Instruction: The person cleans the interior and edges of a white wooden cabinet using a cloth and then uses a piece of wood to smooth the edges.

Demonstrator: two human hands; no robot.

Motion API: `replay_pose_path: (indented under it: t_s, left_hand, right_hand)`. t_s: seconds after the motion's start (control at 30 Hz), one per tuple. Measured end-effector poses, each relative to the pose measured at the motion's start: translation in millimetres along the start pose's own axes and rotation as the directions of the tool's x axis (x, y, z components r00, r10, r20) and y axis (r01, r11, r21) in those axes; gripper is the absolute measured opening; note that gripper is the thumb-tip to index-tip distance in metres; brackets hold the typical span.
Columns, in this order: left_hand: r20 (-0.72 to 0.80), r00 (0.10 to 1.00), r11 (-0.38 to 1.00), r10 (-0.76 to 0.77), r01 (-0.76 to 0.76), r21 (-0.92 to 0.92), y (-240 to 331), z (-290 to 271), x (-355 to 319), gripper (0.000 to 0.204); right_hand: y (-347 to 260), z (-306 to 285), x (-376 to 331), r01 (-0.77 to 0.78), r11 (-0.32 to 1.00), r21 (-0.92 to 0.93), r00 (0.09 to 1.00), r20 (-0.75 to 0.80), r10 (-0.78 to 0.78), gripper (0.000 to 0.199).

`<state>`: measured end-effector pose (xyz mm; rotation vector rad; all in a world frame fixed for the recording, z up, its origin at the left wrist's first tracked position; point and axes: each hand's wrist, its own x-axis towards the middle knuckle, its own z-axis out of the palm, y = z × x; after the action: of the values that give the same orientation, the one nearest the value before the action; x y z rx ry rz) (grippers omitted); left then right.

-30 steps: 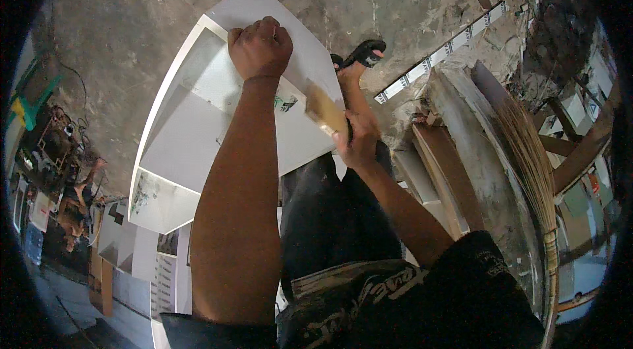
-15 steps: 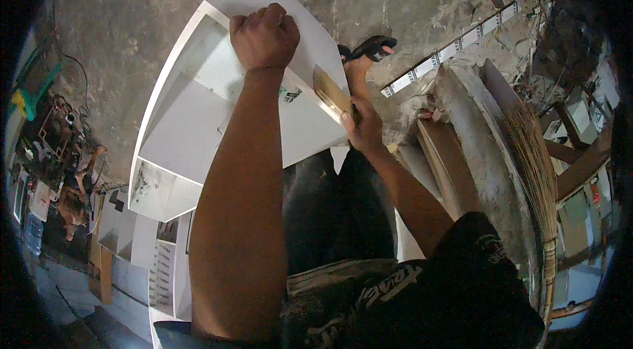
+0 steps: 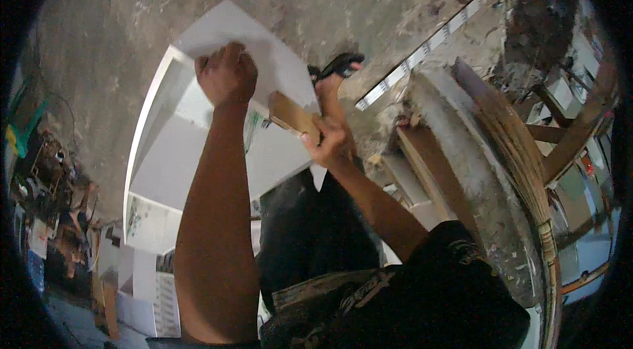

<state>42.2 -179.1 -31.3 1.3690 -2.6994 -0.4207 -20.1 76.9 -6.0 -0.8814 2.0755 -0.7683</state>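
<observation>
My left hand (image 3: 227, 74) is closed in a fist on the top panel of a white box-shaped cabinet (image 3: 173, 151) that stands on a rough concrete floor. My right hand (image 3: 328, 141) grips a flat wooden block (image 3: 292, 115) and holds it against the cabinet's right side panel. A small green and white sticker (image 3: 253, 126) shows on that panel between my two arms. Past the block, my foot in a black sandal (image 3: 337, 66) rests on the floor.
A long white strip (image 3: 422, 53) lies on the floor to the right. Wooden boards and a straw broom (image 3: 521, 158) lean at right. White panels (image 3: 148, 270) are stacked at lower left, with cluttered tools (image 3: 39, 171) at the far left.
The view has shifted a little, so both hands and the cabinet sit lower and further left in the picture. The right hand still holds the block against the panel; the left fist stays on top.
</observation>
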Motion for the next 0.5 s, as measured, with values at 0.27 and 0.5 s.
replay_pose_path:
  t_s: [0.27,0.5]
  left_hand:
    - [0.092,0.995,1.0,-0.025,0.027,-0.016,2,-6,-3,0.01]
    - [0.149,0.987,0.997,-0.058,0.066,-0.046,3,-7,-1,0.014]
  right_hand:
    - [1,-17,-22,-0.146,0.989,-0.017,0.987,0.061,0.147,0.043]
    - [-22,-10,9,-0.059,0.998,-0.024,0.996,0.063,0.061,0.045]
